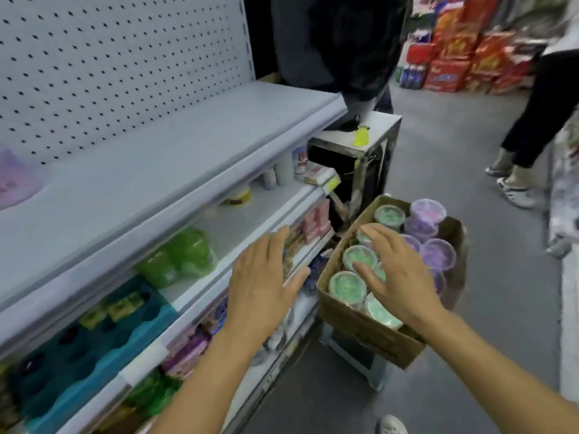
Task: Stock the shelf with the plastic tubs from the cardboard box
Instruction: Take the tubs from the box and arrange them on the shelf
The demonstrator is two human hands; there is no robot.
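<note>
The cardboard box [369, 333] sits at about four o'clock from the middle of the view, on a low stand just beside the shelf unit. It is packed with plastic tubs: the green tubs [347, 286] fill the side nearer the shelves, and the purple tubs [438, 254] fill the far side, toward two o'clock of the box, some stacked higher than the rest.

The right hand [398, 274] is over the green tubs, palm down, fingers straight and spread, thumb out to the side. Whether the fingertips touch the lids cannot be told; it grips nothing.

The left hand [263, 277] hangs at nine o'clock of the box, in front of the edge of the middle shelf [238, 227]. Its fingers are straight and close together, thumb apart, and it holds nothing.

On the middle shelf lie green plastic packs [178, 261] near the front, with bottles [283, 172] and a yellow-lidded jar [239, 195] further along toward one o'clock. The top shelf [175, 145] runs above it under a white pegboard [109, 67].

At one to two o'clock, across the grey floor [454, 145], stand red cartons [454, 57], and another person's legs [532, 120] are at three o'clock near the frame's edge.
</note>
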